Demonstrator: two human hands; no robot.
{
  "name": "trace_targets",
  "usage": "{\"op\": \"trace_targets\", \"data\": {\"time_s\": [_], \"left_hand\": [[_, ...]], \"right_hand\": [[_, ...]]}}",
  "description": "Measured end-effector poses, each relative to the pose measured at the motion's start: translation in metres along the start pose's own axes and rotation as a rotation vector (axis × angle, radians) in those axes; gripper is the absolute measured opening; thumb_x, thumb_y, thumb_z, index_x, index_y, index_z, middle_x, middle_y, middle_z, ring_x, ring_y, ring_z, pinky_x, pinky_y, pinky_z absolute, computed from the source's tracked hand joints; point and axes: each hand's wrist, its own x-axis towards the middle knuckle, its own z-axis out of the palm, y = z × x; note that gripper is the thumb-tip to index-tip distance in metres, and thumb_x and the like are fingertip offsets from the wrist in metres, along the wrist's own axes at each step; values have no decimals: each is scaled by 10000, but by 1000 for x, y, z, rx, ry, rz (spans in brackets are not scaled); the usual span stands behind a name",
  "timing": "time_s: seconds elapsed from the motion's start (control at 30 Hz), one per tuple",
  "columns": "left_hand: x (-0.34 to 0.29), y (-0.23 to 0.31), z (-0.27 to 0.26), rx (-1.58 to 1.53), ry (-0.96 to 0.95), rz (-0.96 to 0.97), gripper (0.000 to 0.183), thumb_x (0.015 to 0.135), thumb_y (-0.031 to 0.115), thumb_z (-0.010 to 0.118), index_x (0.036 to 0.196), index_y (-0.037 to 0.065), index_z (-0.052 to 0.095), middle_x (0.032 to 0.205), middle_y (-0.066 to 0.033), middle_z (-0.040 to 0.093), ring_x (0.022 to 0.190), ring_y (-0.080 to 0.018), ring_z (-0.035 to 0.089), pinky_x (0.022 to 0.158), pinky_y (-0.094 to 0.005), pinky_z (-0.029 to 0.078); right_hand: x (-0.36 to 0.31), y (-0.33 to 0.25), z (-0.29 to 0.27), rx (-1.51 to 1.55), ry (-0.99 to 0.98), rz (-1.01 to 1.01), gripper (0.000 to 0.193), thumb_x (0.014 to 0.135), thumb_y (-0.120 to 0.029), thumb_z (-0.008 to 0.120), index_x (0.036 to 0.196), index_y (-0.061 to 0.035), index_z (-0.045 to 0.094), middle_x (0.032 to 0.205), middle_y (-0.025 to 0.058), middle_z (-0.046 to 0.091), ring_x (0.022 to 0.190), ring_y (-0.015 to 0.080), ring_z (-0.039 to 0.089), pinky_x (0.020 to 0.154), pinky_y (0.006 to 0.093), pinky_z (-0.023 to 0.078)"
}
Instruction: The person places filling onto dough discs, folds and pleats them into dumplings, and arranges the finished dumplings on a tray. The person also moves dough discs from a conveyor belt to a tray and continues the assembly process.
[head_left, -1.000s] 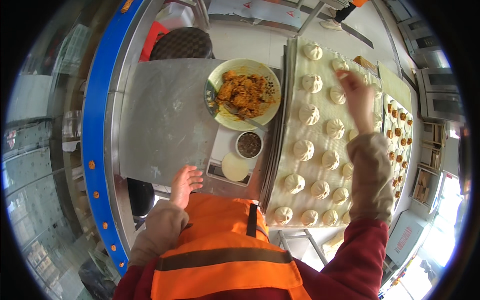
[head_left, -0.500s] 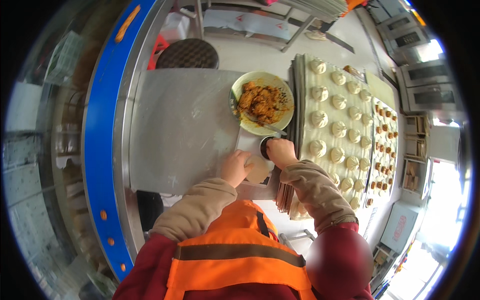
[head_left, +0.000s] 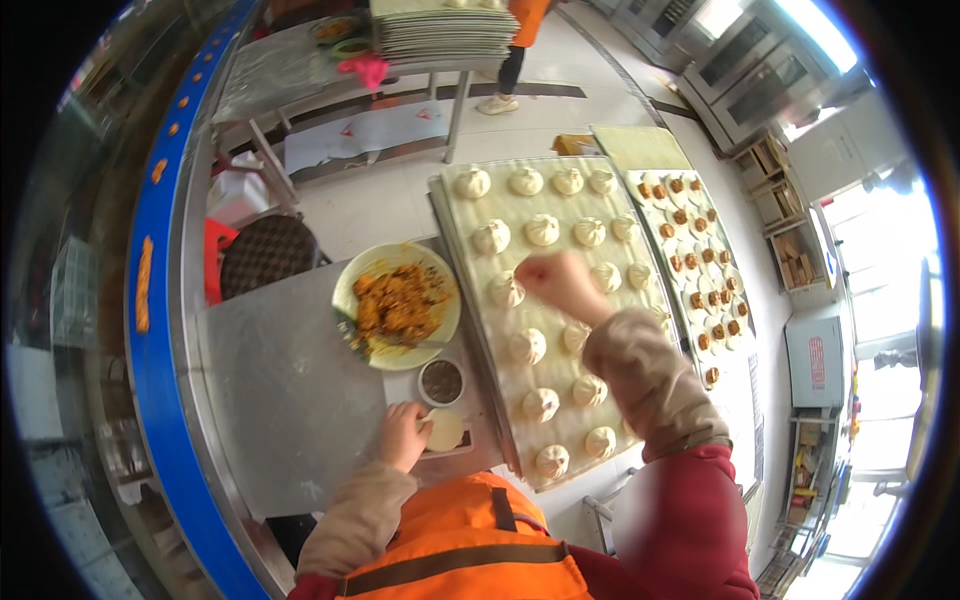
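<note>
My left hand pinches the edge of a round, flat dough wrapper, which rests over a pale flat stand. Right behind the wrapper is a small white cup of dark, grainy contents. Out over the tray of pleated buns, my right hand has its fingertips pinched together beside one bun. Whatever lies between those fingertips is too small or hidden to make out. A large bowl holds an orange-brown filling, with a utensil handle leaning in it.
Another tray at the right bears wrappers topped with filling. The metal table spreads to my left, along a blue edge strip. Beyond it stand a dark round stool and stacked trays. A person's leg shows at the back.
My right hand has left the small cup and moved out over the buns. My left hand stays at the wrapper. The whole view has swung toward the right.
</note>
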Motion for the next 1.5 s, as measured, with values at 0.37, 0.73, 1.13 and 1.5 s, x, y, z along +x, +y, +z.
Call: {"op": "trace_targets", "data": {"time_s": [0.37,0.73,1.13,1.5], "left_hand": [[2,10,-1,42,-80,-178,186,712,107,714,854,31,621,800,-102,587,809,-292,529,718,-393,433],[3,14,-1,84,-55,-235,198,726,171,703,891,71,653,832,-91,601,883,-297,543,778,-393,442],[-13,11,-2,14,10,-187,313,745,171,672,1043,88,625,948,-81,602,987,-293,524,858,-388,430],[-102,-41,-68,-391,81,-238,416,822,149,657,1214,96,528,1043,-97,581,884,-232,595,767,-342,483]], "right_hand": [[134,235,-134,-84,503,550,161,821,-183,650,893,-61,726,636,30,646,505,83,579,471,239,495],[123,252,-140,-667,86,-32,239,889,-222,486,889,-51,654,863,188,617,851,357,593,736,444,468],[130,271,-140,-125,195,499,486,717,-93,710,1177,-112,554,870,104,625,689,215,604,657,337,494],[212,-121,106,-17,-121,-297,301,794,-151,704,1068,-49,634,837,50,634,767,146,587,707,294,483]]}}
